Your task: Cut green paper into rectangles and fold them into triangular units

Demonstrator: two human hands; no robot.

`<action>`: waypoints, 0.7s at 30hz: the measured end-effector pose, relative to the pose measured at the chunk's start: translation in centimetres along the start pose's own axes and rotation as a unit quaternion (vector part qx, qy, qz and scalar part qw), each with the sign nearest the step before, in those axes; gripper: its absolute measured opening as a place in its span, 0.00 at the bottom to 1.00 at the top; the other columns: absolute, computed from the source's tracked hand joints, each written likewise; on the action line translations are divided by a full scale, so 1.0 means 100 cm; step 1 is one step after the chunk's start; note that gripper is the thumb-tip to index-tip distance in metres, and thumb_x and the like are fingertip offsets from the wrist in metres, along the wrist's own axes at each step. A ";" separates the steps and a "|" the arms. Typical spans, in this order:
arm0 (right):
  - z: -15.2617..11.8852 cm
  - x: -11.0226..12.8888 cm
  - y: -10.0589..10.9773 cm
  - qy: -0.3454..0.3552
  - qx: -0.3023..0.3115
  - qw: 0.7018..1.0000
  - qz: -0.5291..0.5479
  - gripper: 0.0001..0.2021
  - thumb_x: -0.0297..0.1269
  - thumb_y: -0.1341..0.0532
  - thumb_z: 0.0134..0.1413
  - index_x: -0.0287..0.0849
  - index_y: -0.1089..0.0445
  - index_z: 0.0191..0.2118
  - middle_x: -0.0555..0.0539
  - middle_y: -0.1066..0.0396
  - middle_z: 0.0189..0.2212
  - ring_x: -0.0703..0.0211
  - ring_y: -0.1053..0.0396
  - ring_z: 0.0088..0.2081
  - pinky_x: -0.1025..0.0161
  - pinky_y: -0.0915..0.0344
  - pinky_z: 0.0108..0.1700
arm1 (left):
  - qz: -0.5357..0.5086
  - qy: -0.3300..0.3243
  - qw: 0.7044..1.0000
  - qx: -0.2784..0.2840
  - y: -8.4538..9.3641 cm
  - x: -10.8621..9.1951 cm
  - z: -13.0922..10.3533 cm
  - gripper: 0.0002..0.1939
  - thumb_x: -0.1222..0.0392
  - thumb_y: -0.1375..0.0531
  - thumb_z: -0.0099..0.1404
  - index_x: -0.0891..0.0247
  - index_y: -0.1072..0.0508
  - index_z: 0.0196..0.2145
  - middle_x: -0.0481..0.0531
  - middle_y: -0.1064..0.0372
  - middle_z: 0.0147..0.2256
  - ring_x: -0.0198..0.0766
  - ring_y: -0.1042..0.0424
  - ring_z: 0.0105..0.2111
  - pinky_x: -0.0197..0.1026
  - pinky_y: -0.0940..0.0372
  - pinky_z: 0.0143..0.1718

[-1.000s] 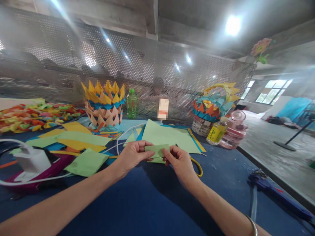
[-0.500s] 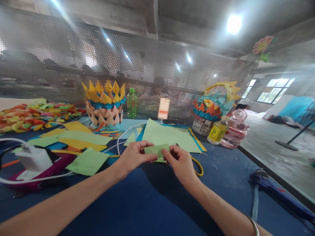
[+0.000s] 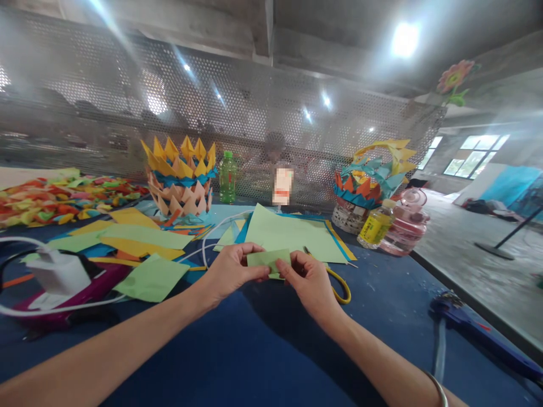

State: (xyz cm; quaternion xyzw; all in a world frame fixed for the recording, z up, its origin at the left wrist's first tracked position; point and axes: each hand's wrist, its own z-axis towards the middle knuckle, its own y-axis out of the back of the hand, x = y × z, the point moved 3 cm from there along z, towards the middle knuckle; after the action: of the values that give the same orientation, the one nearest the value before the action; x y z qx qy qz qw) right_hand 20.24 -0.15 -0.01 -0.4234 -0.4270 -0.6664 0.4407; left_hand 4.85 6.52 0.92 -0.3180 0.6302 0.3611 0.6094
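Observation:
A small folded piece of green paper (image 3: 268,259) is held up in front of me between both hands. My left hand (image 3: 235,265) pinches its left end, thumb in front and fingers behind. On the right end, my right hand (image 3: 309,277) grips it with the thumb pressed to its face. Behind lie large green paper sheets (image 3: 292,232) over blue and yellow ones. Scissors with yellow handles (image 3: 344,291) lie by my right hand, partly hidden by it. A green paper square (image 3: 153,278) rests left of my left hand.
A pile of folded paper pieces (image 3: 63,198) spreads at far left, near a purple power strip (image 3: 99,280) with a white charger (image 3: 59,274). Paper baskets (image 3: 180,183) (image 3: 354,209) stand behind, with a green bottle (image 3: 228,178), a yellow-labelled bottle (image 3: 375,226) and a blue glue gun (image 3: 483,333) around.
Both hands and the folded green paper have shifted very slightly to the left. Both hands keep their grip, and the things on the table stay where they were.

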 end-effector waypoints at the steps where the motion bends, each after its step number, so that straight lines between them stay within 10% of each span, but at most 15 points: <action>1: 0.000 -0.001 -0.001 -0.007 0.009 1.000 0.003 0.15 0.47 0.35 0.50 0.41 0.33 0.26 0.55 0.39 0.20 0.65 0.44 0.22 0.66 0.47 0.25 | 0.000 0.000 1.000 -0.004 0.000 0.000 0.000 0.18 0.57 0.29 0.44 0.64 0.26 0.33 0.44 0.26 0.22 0.36 0.26 0.24 0.36 0.34 0.31; 21: -0.001 0.002 -0.004 -0.043 0.037 0.998 0.037 0.15 0.48 0.35 0.46 0.41 0.33 0.23 0.53 0.36 0.18 0.64 0.42 0.22 0.66 0.45 0.25 | -0.005 0.004 1.000 0.014 -0.001 -0.005 -0.003 0.19 0.59 0.29 0.43 0.65 0.26 0.33 0.45 0.25 0.25 0.35 0.26 0.25 0.36 0.33 0.31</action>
State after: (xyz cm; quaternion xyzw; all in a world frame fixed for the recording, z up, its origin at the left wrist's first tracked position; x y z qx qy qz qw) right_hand 19.77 -0.19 0.05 -0.4504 -0.4538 -0.6149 0.4616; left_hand 4.84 6.20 1.36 -0.3140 0.6361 0.3474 0.6133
